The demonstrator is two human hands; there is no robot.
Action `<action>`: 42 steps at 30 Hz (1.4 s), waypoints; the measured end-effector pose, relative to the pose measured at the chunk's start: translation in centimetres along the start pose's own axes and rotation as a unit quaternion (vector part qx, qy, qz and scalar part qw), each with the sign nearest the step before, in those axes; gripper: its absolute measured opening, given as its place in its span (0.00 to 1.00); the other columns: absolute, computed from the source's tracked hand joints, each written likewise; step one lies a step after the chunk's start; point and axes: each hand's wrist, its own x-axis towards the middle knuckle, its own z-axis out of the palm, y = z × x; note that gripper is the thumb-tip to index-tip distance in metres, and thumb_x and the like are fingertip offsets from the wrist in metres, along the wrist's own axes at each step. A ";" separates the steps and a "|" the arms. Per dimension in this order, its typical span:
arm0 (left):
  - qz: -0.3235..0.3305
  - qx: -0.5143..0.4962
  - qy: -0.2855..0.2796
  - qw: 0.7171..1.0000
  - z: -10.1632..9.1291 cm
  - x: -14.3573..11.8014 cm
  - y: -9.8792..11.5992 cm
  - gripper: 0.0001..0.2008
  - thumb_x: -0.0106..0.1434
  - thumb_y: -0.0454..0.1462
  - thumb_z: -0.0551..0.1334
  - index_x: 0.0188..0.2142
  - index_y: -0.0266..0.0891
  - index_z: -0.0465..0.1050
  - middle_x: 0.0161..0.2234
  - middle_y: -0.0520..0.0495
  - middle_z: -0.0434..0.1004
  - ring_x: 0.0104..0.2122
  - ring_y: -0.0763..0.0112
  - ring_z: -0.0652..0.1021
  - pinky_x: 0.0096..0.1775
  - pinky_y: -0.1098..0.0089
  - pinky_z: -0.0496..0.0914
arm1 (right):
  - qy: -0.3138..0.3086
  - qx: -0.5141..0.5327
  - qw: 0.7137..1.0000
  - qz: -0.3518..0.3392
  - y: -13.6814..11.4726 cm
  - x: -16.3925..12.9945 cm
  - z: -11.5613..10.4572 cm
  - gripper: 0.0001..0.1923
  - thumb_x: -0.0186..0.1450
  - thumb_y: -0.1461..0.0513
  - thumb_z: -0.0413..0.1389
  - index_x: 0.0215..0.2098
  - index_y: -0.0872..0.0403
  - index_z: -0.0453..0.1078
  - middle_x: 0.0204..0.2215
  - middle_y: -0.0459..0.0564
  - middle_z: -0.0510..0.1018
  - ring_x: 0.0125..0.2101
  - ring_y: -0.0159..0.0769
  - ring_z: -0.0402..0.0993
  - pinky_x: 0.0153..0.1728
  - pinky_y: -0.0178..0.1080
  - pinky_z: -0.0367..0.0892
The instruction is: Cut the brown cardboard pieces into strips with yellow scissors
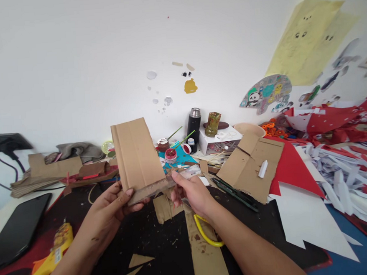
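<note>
Left hand (111, 207) clamps one cardboard panel (137, 153) and one strip (152, 190) along its lower edge; right hand (195, 191) pinches the strip; below, black mat (168, 249) spreads around two scraps (138, 260).

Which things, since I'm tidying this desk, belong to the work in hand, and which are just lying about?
Seemingly in use:
brown rectangular cardboard piece, in the left hand
translucent flat ruler-like strip, in the right hand

Probably just lying about:
black rectangular phone
silver-capped black cylindrical flask

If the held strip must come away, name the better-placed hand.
Right hand, probably: it holds the strip past the edge of the cardboard, while the left hand pinches its lower corner.
</note>
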 end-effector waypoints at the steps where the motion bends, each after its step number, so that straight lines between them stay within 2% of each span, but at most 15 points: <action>1: -0.001 0.002 0.000 1.000 0.0 0.0 0.0 0.24 0.39 0.37 0.87 0.37 0.37 0.87 0.37 0.42 0.91 0.27 0.60 0.88 0.26 0.71 0.83 | 0.000 0.000 1.000 -0.001 0.0 0.0 0.0 0.35 0.58 0.32 0.67 0.32 0.55 0.73 0.18 0.46 0.78 0.15 0.30 0.69 0.19 0.34 0.64; 8: 0.006 0.006 -0.001 1.000 -0.1 0.1 -0.2 0.24 0.41 0.37 0.86 0.38 0.36 0.86 0.36 0.41 0.91 0.26 0.61 0.87 0.26 0.72 0.83 | -0.005 0.000 1.000 0.001 0.2 0.1 0.0 0.35 0.59 0.32 0.66 0.32 0.54 0.73 0.18 0.46 0.78 0.15 0.31 0.69 0.19 0.34 0.64; 14: 0.023 0.036 0.002 0.999 0.0 -0.1 -0.3 0.27 0.41 0.42 0.87 0.40 0.37 0.86 0.38 0.42 0.91 0.28 0.61 0.88 0.25 0.71 0.82 | -0.003 0.000 1.000 0.000 0.3 0.1 0.0 0.35 0.60 0.32 0.66 0.36 0.55 0.75 0.19 0.45 0.78 0.15 0.32 0.70 0.19 0.34 0.64; 21: 0.050 0.059 0.000 0.997 -0.3 0.0 -0.6 0.25 0.45 0.42 0.85 0.41 0.40 0.85 0.38 0.44 0.91 0.29 0.62 0.87 0.27 0.70 0.83 | -0.012 -0.004 1.000 0.004 0.1 0.1 0.1 0.35 0.57 0.32 0.68 0.33 0.54 0.73 0.19 0.45 0.78 0.15 0.31 0.70 0.19 0.34 0.65; 28: 0.039 0.055 0.003 0.998 0.1 -0.1 -0.6 0.27 0.42 0.42 0.86 0.41 0.39 0.84 0.37 0.44 0.91 0.30 0.61 0.87 0.26 0.71 0.82 | -0.029 -0.016 0.999 -0.014 0.5 0.0 0.2 0.30 0.60 0.36 0.69 0.34 0.53 0.73 0.17 0.41 0.75 0.16 0.30 0.67 0.20 0.34 0.63; 33: 0.030 0.068 -0.006 0.997 -0.7 0.2 -1.2 0.28 0.47 0.44 0.84 0.45 0.39 0.83 0.42 0.40 0.91 0.32 0.58 0.88 0.27 0.69 0.82 | -0.028 -0.022 0.999 -0.028 0.5 0.1 0.1 0.30 0.61 0.36 0.68 0.29 0.52 0.70 0.14 0.40 0.72 0.14 0.30 0.66 0.19 0.33 0.60; 37: 0.023 0.073 -0.014 0.997 -0.9 0.4 -1.3 0.28 0.47 0.44 0.85 0.46 0.39 0.84 0.42 0.40 0.91 0.33 0.58 0.88 0.28 0.69 0.82 | -0.024 -0.025 0.998 -0.043 0.6 0.2 0.1 0.30 0.62 0.36 0.68 0.27 0.52 0.69 0.12 0.39 0.69 0.14 0.30 0.66 0.20 0.33 0.61; 42: 0.007 0.056 0.013 0.998 -0.5 0.1 -1.0 0.29 0.45 0.50 0.84 0.44 0.40 0.87 0.44 0.43 0.90 0.31 0.58 0.87 0.28 0.65 0.83 | -0.017 -0.015 0.999 -0.038 0.8 0.3 0.1 0.31 0.59 0.35 0.69 0.28 0.51 0.69 0.11 0.37 0.66 0.13 0.31 0.65 0.18 0.34 0.61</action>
